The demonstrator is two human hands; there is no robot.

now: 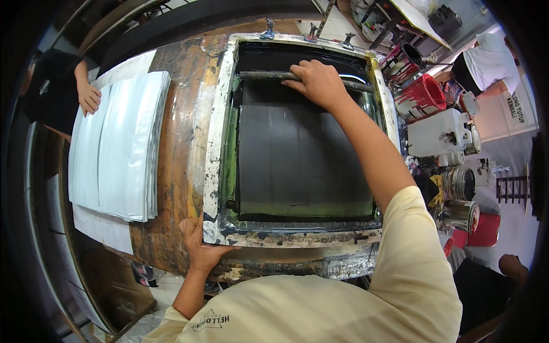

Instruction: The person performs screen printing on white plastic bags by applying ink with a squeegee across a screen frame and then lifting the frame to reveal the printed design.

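Observation:
A printing screen with a paint-crusted white frame (216, 148) lies flat on a stained wooden table (177, 143); its mesh is covered in dark ink. My right hand (316, 83) grips a long dark squeegee (266, 75) lying across the far end of the mesh. My left hand (200, 243) holds the near left corner of the frame. Three metal clamps (311, 33) hold the frame's far edge.
A stack of white sheets (117, 146) lies on the table's left, with another person's hand (88, 97) on its far edge. On the right stand red buckets (422, 97), a white plastic jug (439, 132), and metal cans (459, 197). A second person (486, 63) works at the far right.

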